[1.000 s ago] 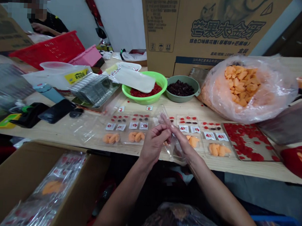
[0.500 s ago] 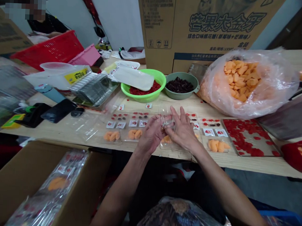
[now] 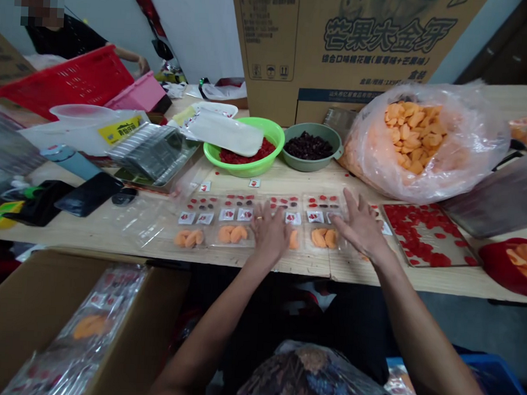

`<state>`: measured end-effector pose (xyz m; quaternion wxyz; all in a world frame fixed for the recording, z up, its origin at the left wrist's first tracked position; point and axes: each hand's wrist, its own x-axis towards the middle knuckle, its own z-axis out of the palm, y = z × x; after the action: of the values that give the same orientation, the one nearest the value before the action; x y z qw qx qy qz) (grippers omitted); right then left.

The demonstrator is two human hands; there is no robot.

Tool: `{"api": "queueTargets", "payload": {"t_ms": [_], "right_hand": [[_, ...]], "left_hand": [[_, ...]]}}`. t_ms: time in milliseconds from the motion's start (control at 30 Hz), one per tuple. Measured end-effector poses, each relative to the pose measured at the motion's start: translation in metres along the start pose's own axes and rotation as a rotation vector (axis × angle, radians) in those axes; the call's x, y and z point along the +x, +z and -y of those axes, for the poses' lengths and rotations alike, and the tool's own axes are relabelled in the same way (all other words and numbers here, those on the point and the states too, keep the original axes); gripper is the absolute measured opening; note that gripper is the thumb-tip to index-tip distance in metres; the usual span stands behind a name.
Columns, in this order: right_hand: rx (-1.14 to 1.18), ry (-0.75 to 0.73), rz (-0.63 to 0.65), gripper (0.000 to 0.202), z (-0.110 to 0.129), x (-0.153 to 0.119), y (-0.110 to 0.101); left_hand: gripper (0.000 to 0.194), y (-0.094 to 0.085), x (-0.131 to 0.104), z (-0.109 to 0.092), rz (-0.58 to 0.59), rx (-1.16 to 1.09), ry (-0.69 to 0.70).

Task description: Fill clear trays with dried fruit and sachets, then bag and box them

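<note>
Several clear plastic trays stand in a row along the table's near edge. Each visible one holds orange pieces (image 3: pixel 233 234), small white printed packets (image 3: pixel 186 218) and red and dark bits. Over the middle tray, my left hand (image 3: pixel 271 233) rests with fingers spread, hiding part of its contents. My right hand (image 3: pixel 362 228) is open too, its fingers apart over the right end of the row, beside a tray with orange pieces (image 3: pixel 323 238). Neither hand holds anything that I can see. Whether the fingertips press on the trays is unclear.
Behind the row stand a green bowl (image 3: pixel 210 157) of red bits, a grey bowl (image 3: pixel 309 163) of dark bits and a plastic bag (image 3: pixel 475 143) of orange pieces. A sheet with red pieces (image 3: pixel 436 237) lies right. An open carton (image 3: pixel 153 315) stands lower left. Another person sits far left.
My hands were together above the row around something clear. They have parted, the left lowering onto the middle tray and the right moving rightwards with fingers spread. The view has shifted slightly.
</note>
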<state>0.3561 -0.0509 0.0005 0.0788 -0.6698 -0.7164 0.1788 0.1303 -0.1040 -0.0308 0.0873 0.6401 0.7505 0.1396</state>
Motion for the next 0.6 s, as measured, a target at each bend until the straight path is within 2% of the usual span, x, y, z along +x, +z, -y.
{"api": "queueTargets", "payload": {"t_ms": [100, 200, 267, 300, 367, 433, 500, 533, 600], "right_hand": [[-0.057, -0.024, 0.001, 0.087, 0.017, -0.002, 0.014], [-0.127, -0.063, -0.051, 0.088, 0.029, -0.003, 0.019], [-0.166, -0.098, -0.109, 0.09, 0.037, -0.007, 0.017], [-0.182, -0.112, -0.133, 0.091, 0.042, -0.01, 0.016], [-0.203, -0.141, -0.155, 0.092, 0.051, -0.019, 0.013], [-0.205, -0.169, -0.151, 0.091, 0.059, -0.026, 0.011], [-0.194, -0.197, -0.127, 0.091, 0.062, -0.028, 0.011], [-0.187, -0.199, -0.108, 0.09, 0.061, -0.027, 0.011], [-0.176, -0.168, -0.064, 0.089, 0.054, -0.02, 0.015]], "left_hand": [[0.062, 0.016, -0.005, -0.016, 0.082, 0.03, 0.151], [0.065, 0.025, 0.003, -0.011, 0.103, 0.019, 0.119], [0.062, 0.021, 0.01, -0.006, 0.062, -0.068, 0.092], [0.058, 0.016, 0.013, -0.005, 0.023, -0.165, 0.093], [0.045, 0.005, 0.015, -0.009, -0.029, -0.502, 0.095], [0.039, -0.004, 0.014, -0.019, 0.007, -0.941, 0.057], [0.038, -0.008, 0.015, -0.03, 0.104, -1.274, -0.021], [0.037, -0.01, 0.017, -0.034, 0.145, -1.349, -0.056], [0.037, -0.011, 0.022, -0.034, 0.148, -1.291, -0.078]]}}
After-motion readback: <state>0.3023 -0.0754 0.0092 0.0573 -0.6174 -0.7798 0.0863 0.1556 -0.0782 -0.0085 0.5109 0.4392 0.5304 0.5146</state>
